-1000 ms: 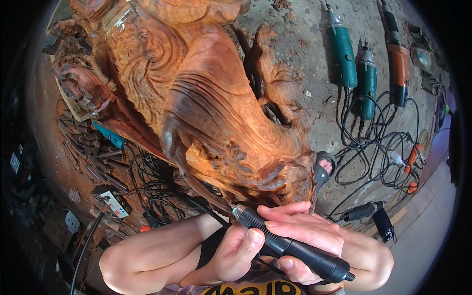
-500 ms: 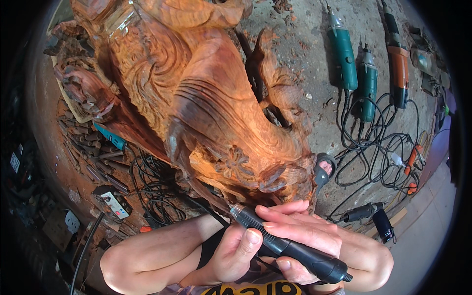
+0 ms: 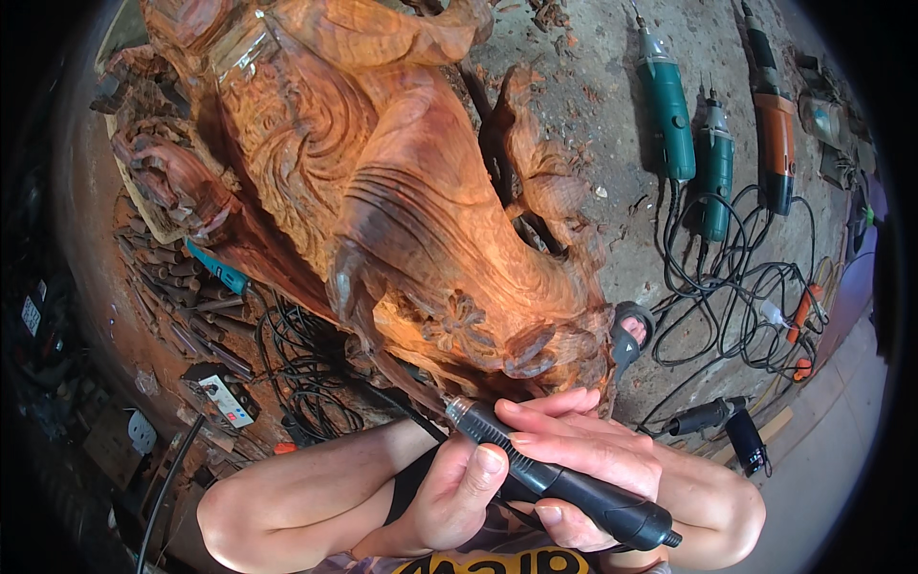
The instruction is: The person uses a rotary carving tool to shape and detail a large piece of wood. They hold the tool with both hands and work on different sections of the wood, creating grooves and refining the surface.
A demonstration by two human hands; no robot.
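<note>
Both of my hands grip a black rotary handpiece [image 3: 545,478] with a ribbed front end and a metal collar. It slants from upper left to lower right in front of my lap. My left hand [image 3: 461,486] is wrapped round the ribbed part, thumb on top. My right hand [image 3: 598,459] closes over the thicker body, fingers along its upper side and thumb below. The collar end lies close to the lower edge of a large reddish-brown wood carving [image 3: 421,210] with swirls, grooves and a flower. Whether the tip touches the wood cannot be made out.
Green power grinders [image 3: 666,115] and an orange grinder [image 3: 774,139] lie at the right beside tangled black cords [image 3: 736,277]. Many carving tools [image 3: 196,316] lie at the left, near a white power strip [image 3: 225,400]. A phone [image 3: 747,442] rests at lower right.
The carving and surroundings sit slightly lower in the picture. My hands keep the same grip on the handpiece, whose position has barely changed.
</note>
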